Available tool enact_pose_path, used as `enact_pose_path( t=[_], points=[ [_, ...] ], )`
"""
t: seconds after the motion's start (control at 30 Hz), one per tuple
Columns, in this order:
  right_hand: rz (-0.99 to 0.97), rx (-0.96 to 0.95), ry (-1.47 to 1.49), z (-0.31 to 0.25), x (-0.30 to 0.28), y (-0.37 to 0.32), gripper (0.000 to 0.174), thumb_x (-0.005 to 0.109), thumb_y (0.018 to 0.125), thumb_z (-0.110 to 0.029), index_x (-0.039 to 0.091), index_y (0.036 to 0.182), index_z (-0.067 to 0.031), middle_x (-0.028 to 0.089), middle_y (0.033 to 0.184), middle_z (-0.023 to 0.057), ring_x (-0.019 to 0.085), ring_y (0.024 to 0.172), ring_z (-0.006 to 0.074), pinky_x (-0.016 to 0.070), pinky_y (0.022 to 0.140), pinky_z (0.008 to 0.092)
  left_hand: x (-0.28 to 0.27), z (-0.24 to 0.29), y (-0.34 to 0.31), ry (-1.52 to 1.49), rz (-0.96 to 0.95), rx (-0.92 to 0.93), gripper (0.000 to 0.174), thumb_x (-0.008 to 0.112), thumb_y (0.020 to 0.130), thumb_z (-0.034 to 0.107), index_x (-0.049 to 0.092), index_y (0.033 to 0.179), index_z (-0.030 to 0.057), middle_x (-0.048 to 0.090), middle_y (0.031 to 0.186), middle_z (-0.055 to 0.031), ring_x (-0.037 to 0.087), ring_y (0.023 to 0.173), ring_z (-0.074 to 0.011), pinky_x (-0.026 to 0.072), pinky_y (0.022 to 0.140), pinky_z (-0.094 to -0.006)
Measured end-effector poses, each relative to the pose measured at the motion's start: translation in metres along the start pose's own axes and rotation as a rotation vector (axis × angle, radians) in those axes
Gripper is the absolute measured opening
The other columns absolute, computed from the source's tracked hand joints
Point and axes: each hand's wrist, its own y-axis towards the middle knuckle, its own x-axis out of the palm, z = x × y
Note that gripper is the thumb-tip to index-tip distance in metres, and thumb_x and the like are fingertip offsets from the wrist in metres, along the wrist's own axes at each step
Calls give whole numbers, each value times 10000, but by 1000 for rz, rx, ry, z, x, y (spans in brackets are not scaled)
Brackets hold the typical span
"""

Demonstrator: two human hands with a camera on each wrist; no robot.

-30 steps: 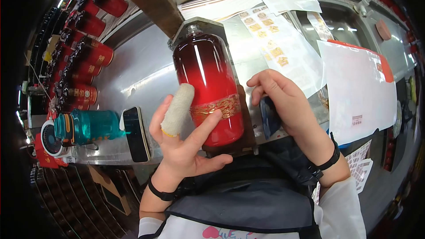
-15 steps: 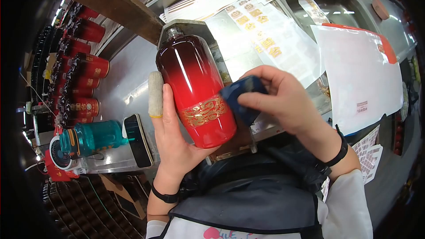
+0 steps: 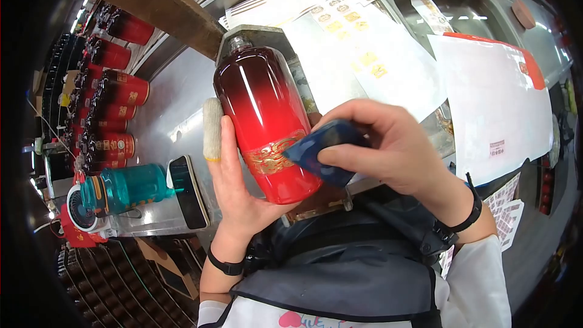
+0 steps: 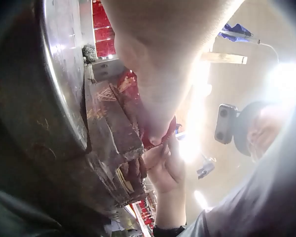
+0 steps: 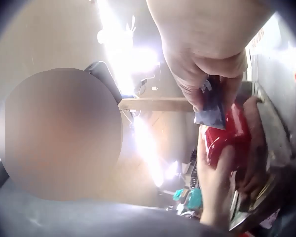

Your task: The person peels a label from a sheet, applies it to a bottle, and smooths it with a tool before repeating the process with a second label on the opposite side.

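Note:
A red bottle (image 3: 261, 103), dark toward its neck, lies on a dark cradle (image 3: 316, 206) with its neck pointing away. Round its lower part runs a gold ornamental band (image 3: 270, 155). My left hand (image 3: 237, 194) holds the bottle's lower end, two fingers lying straight along its left side and the thumb by the base. One of those fingers wears a pale cloth sleeve (image 3: 212, 130). In my right hand (image 3: 395, 146) I pinch a flat dark blue scraper (image 3: 331, 152) between thumb and fingers, its edge at the band's right part. The right wrist view shows this scraper (image 5: 211, 114) against the bottle.
Sheets with gold decals (image 3: 364, 36) lie right of the bottle, by a sink (image 3: 467, 18). A white sheet (image 3: 492, 109) sits farther right. At left are a phone (image 3: 188, 191), a teal bottle (image 3: 133, 188) and several red bottles (image 3: 127, 88). A brown beam (image 3: 158, 6) crosses above.
My left hand has moved from the band to the bottle's left side and base. The right hand has brought the blue scraper leftward onto the band. The head view has shifted.

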Motion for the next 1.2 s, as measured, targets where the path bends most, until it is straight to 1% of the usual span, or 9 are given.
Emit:
enact_pose_path(
  t=[0.07,0.13,0.4,0.73,0.87,1.0,1.07,1.1,1.2],
  points=[
    [1,-79,-212,5,-12,9,218,730,863,-67,659,1057,6,677,898,3,617,790,62,512,703,210,2,-2,-1,-25,2,-12,1269,951,569,383,238,1506,-88,418,1426,-274,480,1270,-415,418,1038,-455],
    [190,136,-157,2,-26,17,247,756,848,-56,661,1069,1,671,940,3,612,817,61,508,725,203,5,-8,-2,-69,25,0,1278,954,562,387,236,1508,-88,409,1439,-276,483,1272,-416,418,1044,-452],
    [183,-12,-15,-7,-14,9,234,752,860,-77,661,1055,14,674,870,8,615,798,49,524,713,212,15,-20,-10,-276,29,-77,1333,958,548,372,180,1531,-79,374,1479,-261,453,1326,-369,392,1081,-432],
    [89,101,87,-16,-3,8,242,738,858,-59,658,1075,12,684,907,14,631,828,62,531,752,218,16,-22,-11,-324,16,-103,1369,969,542,371,145,1543,-70,391,1462,-248,457,1326,-355,383,1092,-424],
    [-30,25,-8,-16,10,9,256,744,848,-71,664,1080,1,676,884,2,612,792,55,511,729,210,13,-18,-12,-367,36,-141,1344,970,549,367,173,1539,-71,396,1461,-258,456,1328,-369,386,1092,-425],
    [205,61,-360,-23,-7,16,221,716,837,14,689,1054,-17,658,934,25,616,832,71,512,734,229,-11,-1,4,-59,-12,-76,1287,969,530,271,231,1532,-58,447,1442,-236,524,1269,-354,430,1066,-421],
    [168,-320,-699,-31,-10,12,269,716,772,59,709,1025,-31,663,934,52,633,838,138,519,739,257,-14,4,10,-64,-33,-19,1274,971,523,280,254,1520,-63,444,1436,-258,501,1289,-397,415,1078,-442],
    [151,-314,-711,-31,-5,11,269,716,772,59,709,1025,-31,663,934,52,633,838,138,519,739,257,-14,6,10,-61,-34,-33,1233,965,545,283,278,1513,-53,427,1453,-275,498,1297,-416,438,1060,-443],
    [-19,-672,-846,-27,10,4,332,739,668,1,739,993,-64,672,901,63,644,805,230,520,704,317,-13,7,13,-50,-2,10,1201,959,558,280,299,1510,-40,401,1480,-285,506,1298,-416,470,1032,-428]
  ],
)
